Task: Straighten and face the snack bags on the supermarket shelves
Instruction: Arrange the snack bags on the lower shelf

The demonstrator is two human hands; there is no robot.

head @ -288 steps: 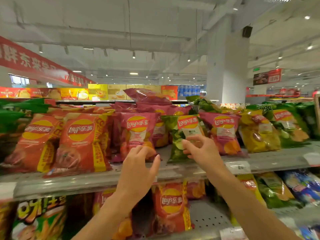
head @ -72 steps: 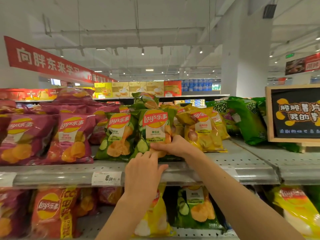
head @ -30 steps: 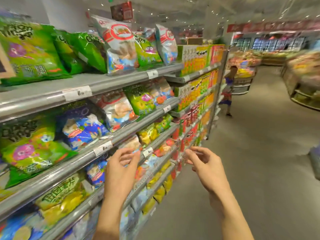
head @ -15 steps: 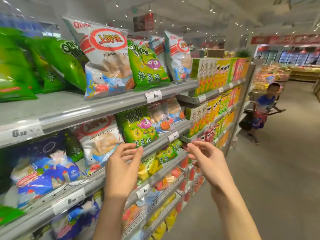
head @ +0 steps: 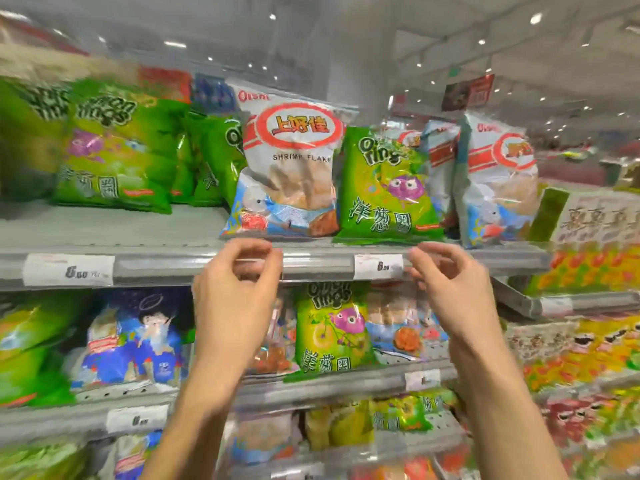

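Both hands are raised in front of the top shelf, just below its front edge and well apart from each other. The left hand has its fingers loosely curled with the thumb near the fingertips; its grip holds nothing. The right hand is likewise half curled and empty, its fingertips close to a white price tag on the shelf rail, though blur makes it hard to say whether they touch it.

On the top shelf a white shrimp flake bag stands upright, facing forward, directly above the left hand. Just beside it on the right, touching it, stands a green onion ring bag, tilted slightly. Further right, a second white shrimp bag is turned partly sideways. To the left, more green bags sit further back on the shelf, blurred.

On the shelf below, between the two forearms, another green onion ring bag stands facing front.
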